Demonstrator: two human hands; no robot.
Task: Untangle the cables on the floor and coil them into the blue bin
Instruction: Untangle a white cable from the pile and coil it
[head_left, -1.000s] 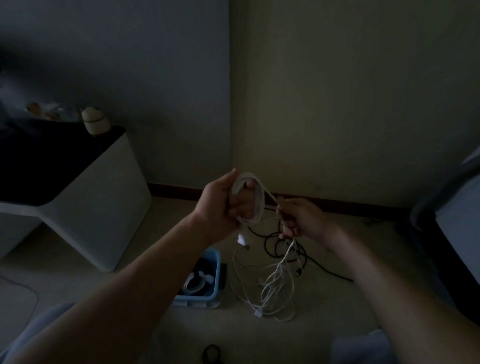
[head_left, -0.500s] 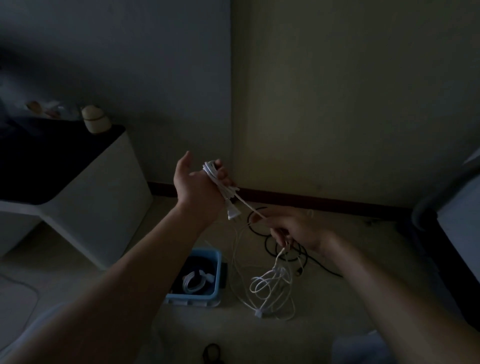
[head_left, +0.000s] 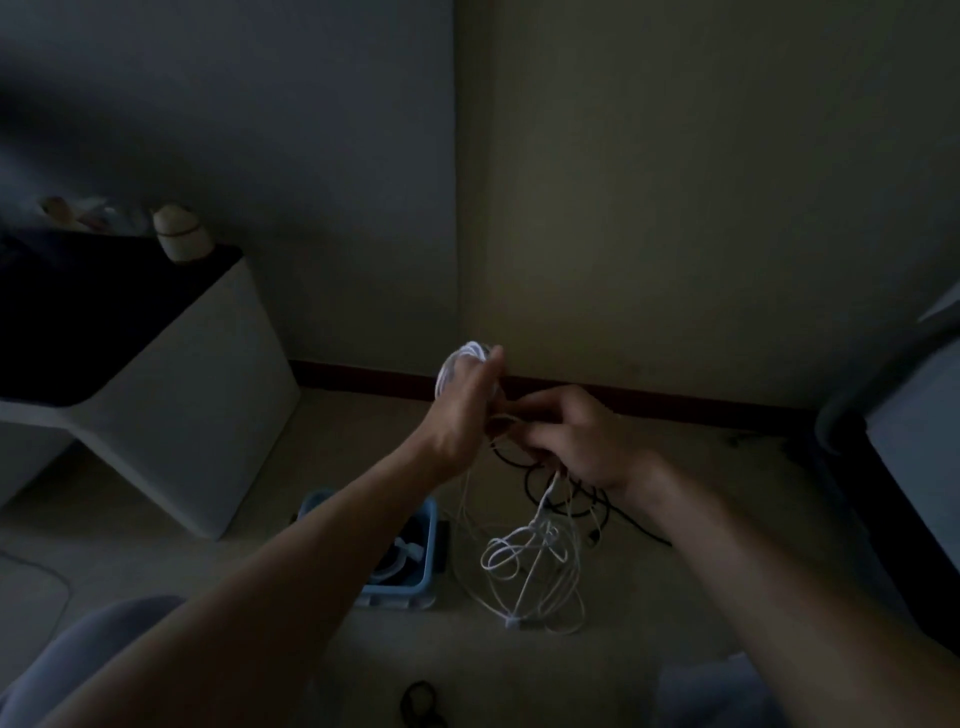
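My left hand (head_left: 465, 410) is raised with loops of a white cable (head_left: 530, 561) wound around its fingers. Close to its right, my right hand (head_left: 576, 441) pinches the same cable, whose loose tangle hangs down to the floor. A black cable (head_left: 566, 499) lies coiled on the floor behind the white one, partly hidden by my right hand. The blue bin (head_left: 415, 577) stands on the floor under my left forearm and holds a coiled white cable.
A white cabinet with a dark top (head_left: 171, 400) stands at the left, small objects on it. Grey furniture (head_left: 914, 415) fills the right edge. A small dark cable loop (head_left: 421, 701) lies on the floor near me. The room is dim.
My left hand turned over and came down toward my right hand, taking another loop of white cable around its fingers. My right hand moved up to meet it.
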